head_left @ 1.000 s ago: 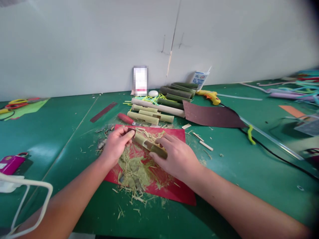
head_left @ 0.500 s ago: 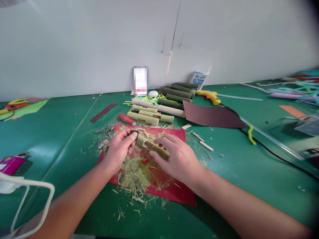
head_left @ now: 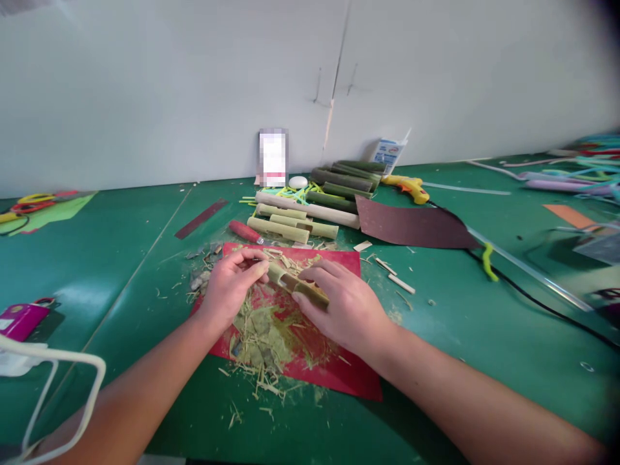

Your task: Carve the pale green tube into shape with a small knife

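Note:
My right hand (head_left: 346, 307) is closed around a pale bamboo tube (head_left: 312, 296) with a slot cut in its side. The tube lies at a slant over a red sheet (head_left: 339, 378). At its far left end, my left hand (head_left: 227, 281) pinches a small dark piece of sandpaper, now mostly hidden by the fingers. Pale dust, shavings (head_left: 264, 349) and grey scraps cover much of the sheet under the hands. Just beyond it lies a red-handled tool (head_left: 245, 231), beside several peeled bamboo pieces (head_left: 278, 230).
Dark green bamboo pieces (head_left: 341, 177) lie at the back near a yellow glue gun (head_left: 407, 187). A large brown sandpaper sheet (head_left: 416, 223) rests to their right, and a narrow strip (head_left: 201, 218) to the left. A phone (head_left: 274, 157) leans on the wall. Scissors (head_left: 36, 203) lie far left.
My left hand has turned and shifted slightly at the tube's end, so the sandpaper shows less than before. The right hand and the tube have hardly moved.

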`<act>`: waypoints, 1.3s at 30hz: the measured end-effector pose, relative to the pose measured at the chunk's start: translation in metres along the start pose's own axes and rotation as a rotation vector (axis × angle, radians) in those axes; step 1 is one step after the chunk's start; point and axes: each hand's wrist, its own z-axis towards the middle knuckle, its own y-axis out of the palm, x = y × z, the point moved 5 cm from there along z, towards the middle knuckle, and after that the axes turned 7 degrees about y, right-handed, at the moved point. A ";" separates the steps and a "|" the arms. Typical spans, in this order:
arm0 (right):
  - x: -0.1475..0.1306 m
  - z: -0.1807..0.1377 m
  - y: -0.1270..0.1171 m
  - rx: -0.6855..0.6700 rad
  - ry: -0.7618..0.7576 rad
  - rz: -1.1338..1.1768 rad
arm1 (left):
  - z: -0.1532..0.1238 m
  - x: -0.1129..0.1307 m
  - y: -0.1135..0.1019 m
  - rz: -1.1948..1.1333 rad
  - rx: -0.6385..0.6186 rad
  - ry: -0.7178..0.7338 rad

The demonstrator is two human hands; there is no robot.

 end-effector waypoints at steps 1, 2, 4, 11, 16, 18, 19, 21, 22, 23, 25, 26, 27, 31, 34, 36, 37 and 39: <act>0.000 0.000 0.000 -0.001 -0.002 -0.001 | 0.000 0.000 0.000 0.016 -0.004 0.007; 0.000 0.000 0.000 -0.003 -0.003 -0.001 | 0.000 0.001 0.000 0.029 -0.007 0.019; 0.000 0.000 0.000 -0.005 -0.005 0.000 | -0.001 0.003 0.001 0.039 -0.013 0.049; 0.002 0.001 0.003 -0.029 0.017 -0.028 | 0.003 -0.004 -0.002 0.239 -0.042 0.095; 0.003 0.000 0.007 -0.089 0.069 -0.110 | 0.006 -0.012 -0.008 0.298 -0.055 0.114; 0.003 -0.001 0.008 -0.113 0.087 -0.135 | 0.006 -0.011 -0.009 0.334 -0.066 0.124; 0.004 -0.001 0.009 -0.123 0.095 -0.146 | 0.006 -0.011 -0.009 0.357 -0.072 0.128; 0.005 -0.001 0.010 -0.139 0.111 -0.166 | 0.005 -0.009 -0.009 0.404 -0.079 0.138; 0.005 -0.001 0.011 -0.148 0.118 -0.174 | 0.005 -0.008 -0.009 0.424 -0.081 0.145; 0.005 -0.001 0.011 -0.157 0.125 -0.182 | 0.005 -0.008 -0.009 0.441 -0.080 0.153; 0.006 -0.001 0.011 -0.176 0.140 -0.196 | 0.005 -0.007 -0.009 0.461 -0.077 0.168; 0.006 -0.001 0.012 -0.187 0.151 -0.205 | 0.006 -0.006 -0.009 0.468 -0.073 0.177; 0.006 -0.001 0.012 -0.198 0.164 -0.214 | 0.006 -0.006 -0.009 0.480 -0.065 0.188; 0.006 -0.003 0.013 -0.231 0.190 -0.245 | 0.011 -0.004 -0.014 0.568 -0.041 0.239; 0.005 -0.003 0.015 -0.238 0.185 -0.236 | 0.012 -0.002 -0.014 0.643 -0.052 0.283; 0.005 -0.003 0.017 -0.231 0.181 -0.232 | 0.010 -0.001 -0.012 0.674 -0.084 0.328; 0.005 -0.004 0.017 -0.228 0.177 -0.233 | 0.008 0.000 -0.009 0.680 -0.104 0.364; 0.004 -0.004 0.018 -0.223 0.169 -0.236 | 0.005 0.003 -0.004 0.690 -0.149 0.458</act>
